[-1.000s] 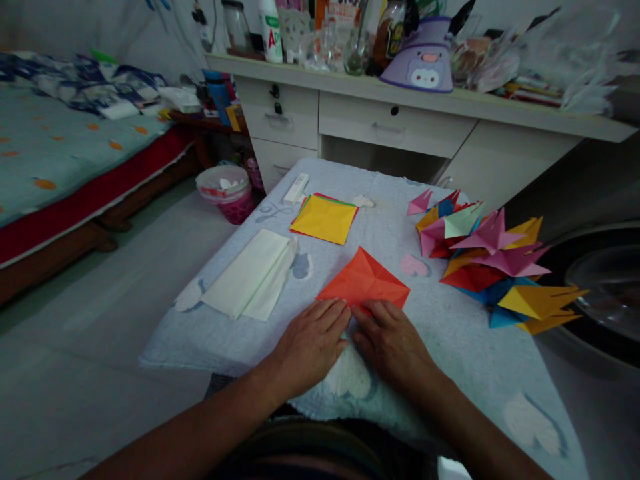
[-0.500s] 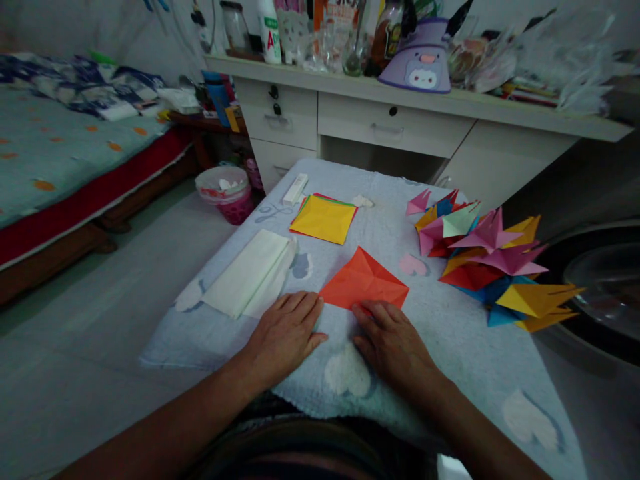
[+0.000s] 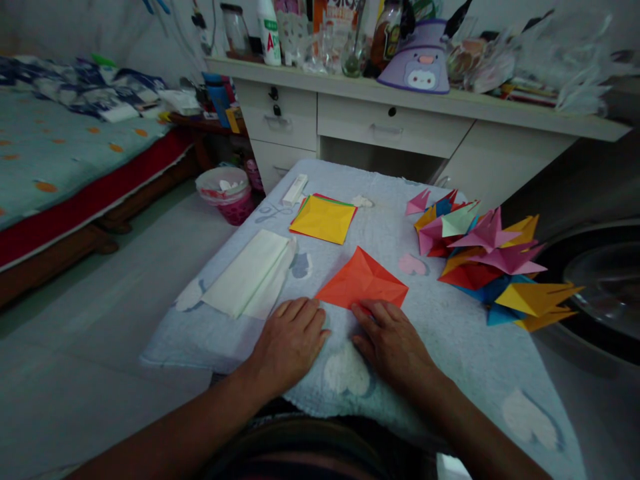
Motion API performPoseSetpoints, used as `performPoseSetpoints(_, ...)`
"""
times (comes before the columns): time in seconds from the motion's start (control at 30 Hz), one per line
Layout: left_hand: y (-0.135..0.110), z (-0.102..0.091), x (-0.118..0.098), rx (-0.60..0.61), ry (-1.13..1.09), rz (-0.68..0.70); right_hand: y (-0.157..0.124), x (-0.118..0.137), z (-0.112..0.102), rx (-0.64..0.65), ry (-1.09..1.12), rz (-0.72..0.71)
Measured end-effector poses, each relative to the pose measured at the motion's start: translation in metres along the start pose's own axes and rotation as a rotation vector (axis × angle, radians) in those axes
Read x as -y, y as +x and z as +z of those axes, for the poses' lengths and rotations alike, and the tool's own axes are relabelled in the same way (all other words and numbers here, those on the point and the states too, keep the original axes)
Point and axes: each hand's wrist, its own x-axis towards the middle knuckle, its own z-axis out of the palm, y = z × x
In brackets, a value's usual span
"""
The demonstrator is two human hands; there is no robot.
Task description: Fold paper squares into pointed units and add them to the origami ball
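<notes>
orange folded paper (image 3: 362, 279), yellow paper stack (image 3: 323, 219), pale blue towel (image 3: 465, 340)

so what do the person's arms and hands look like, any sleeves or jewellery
The left hand and right hand wear no gloves, and no ring shows on either. The left forearm and right forearm carry no sleeve as far back as the picture reaches, with no watch or bracelet at either wrist. Dim light hides finer marks.

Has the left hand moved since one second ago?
Yes. The left hand slid leftward along the near edge of the orange folded paper, toward the white folded sheet; the paper itself stayed put.
</notes>
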Motion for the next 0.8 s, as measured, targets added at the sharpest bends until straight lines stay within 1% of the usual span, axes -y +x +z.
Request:
performPoseSetpoints(0.07, 0.003, 0.005, -0.008, -0.004, -0.098, 0.112, 0.000, 0.000, 0.001, 0.002, 0.001, 0.001)
performPoseSetpoints(0.13, 0.005, 0.013, -0.014, 0.028, -0.151, 0.156, 0.000, 0.001, 0.001, 0.000, 0.000, 0.006)
performPoseSetpoints(0.17, 0.006, 0.016, -0.016, 0.028, -0.160, 0.155, 0.000, 0.001, 0.001, -0.002, -0.003, 0.008)
performPoseSetpoints(0.27, 0.008, 0.022, -0.018, 0.080, -0.167, 0.099, 0.000, 0.002, 0.001, -0.007, -0.009, 0.006)
performPoseSetpoints(0.37, 0.011, 0.019, -0.016, 0.135, -0.179, 0.063, -0.003, -0.001, 0.000, -0.006, -0.016, 0.000)
performPoseSetpoints(0.43, 0.013, 0.015, -0.015, 0.148, -0.186, 0.047, -0.007, -0.006, -0.001, -0.004, -0.029, 0.008)
performPoseSetpoints(0.57, 0.016, 0.010, -0.013, 0.163, -0.206, 0.029, -0.019, -0.017, -0.003, 0.003, -0.078, 0.035)
performPoseSetpoints(0.8, 0.017, 0.010, -0.012, 0.179, -0.205, 0.040, -0.048, -0.031, -0.006, 0.016, -0.159, 0.066)
